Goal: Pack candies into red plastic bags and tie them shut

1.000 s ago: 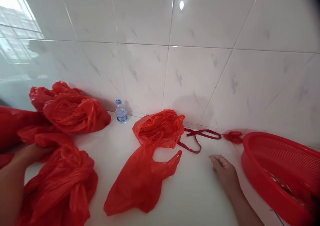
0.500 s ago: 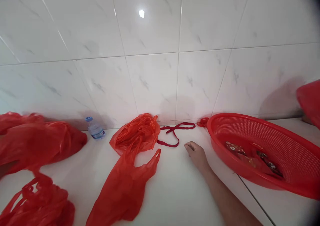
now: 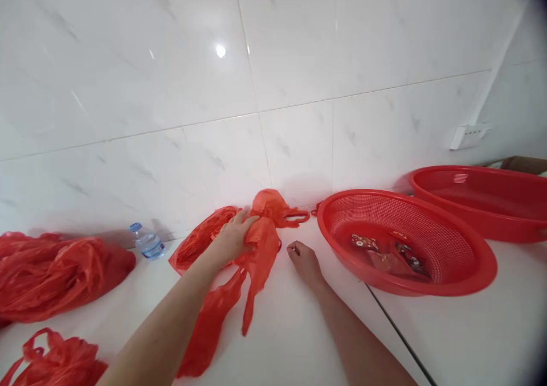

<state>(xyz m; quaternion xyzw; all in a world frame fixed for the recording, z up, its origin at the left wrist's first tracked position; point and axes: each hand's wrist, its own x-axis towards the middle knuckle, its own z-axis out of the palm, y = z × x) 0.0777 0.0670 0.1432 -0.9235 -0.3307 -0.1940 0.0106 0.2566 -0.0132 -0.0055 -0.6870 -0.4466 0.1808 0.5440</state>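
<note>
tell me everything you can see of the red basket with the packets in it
The basket is red, apparently plastic, wide and rounded, with a broad smooth rim and side walls pierced by many tiny holes. It stands upright, open top up, on the white countertop near the tiled wall. A few red and dark patterned packets lie inside. The right hand is beside it, not touching. A red tub stands behind it; whether they touch is unclear.

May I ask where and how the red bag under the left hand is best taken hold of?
The red bag is probably best gripped by the handle loop at its right, coming from the right. The loop sticks out, its opening showing, clear of the left hand on the bunched part; the right hand is close below.
</note>
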